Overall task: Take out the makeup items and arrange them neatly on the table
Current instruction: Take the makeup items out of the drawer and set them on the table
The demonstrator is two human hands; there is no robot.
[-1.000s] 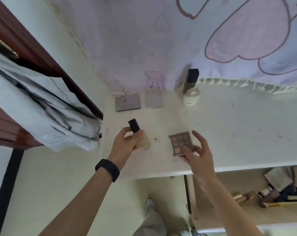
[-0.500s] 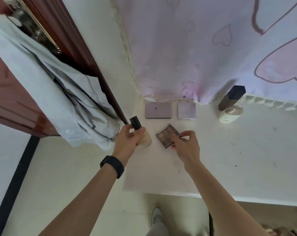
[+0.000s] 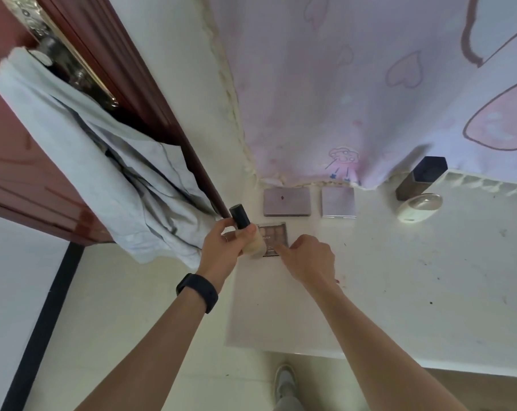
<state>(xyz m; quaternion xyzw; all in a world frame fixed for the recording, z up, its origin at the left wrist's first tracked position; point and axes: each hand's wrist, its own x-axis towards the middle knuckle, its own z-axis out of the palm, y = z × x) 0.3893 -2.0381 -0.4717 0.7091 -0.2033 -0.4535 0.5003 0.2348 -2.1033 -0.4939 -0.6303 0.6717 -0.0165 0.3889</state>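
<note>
Surface: white table (image 3: pixel 399 292) under a pink heart-print curtain (image 3: pixel 340 99); red-brown door (image 3: pixel 28 158) with a pale shirt (image 3: pixel 117 173) hung on it.
Landmark: long grey compact (image 3: pixel 286 202), flat at the curtain's foot.
Already placed: square grey compact (image 3: pixel 338 202) just right of the landmark; dark tall box (image 3: pixel 420 179) and white oval case (image 3: pixel 418 207) well to its right.
Change: eyeshadow palette (image 3: pixel 276 232), half a second ago tilted in the fingers, now lies flat just in front of the landmark, edges roughly parallel to it.
Right hand (image 3: pixel 307 259): index tip on the palette's near edge, other fingers curled. Pinching or only nudging: cannot tell.
Left hand (image 3: pixel 221 250): grasps the foundation bottle (image 3: pixel 254 248), black cap up, held over the palette's left edge, as before. Not yet set down.
Meaning: palette looks as good as placed, starting a second row. Bottle is probably next. Its narrow base could tip, so it needs setting down upright.
</note>
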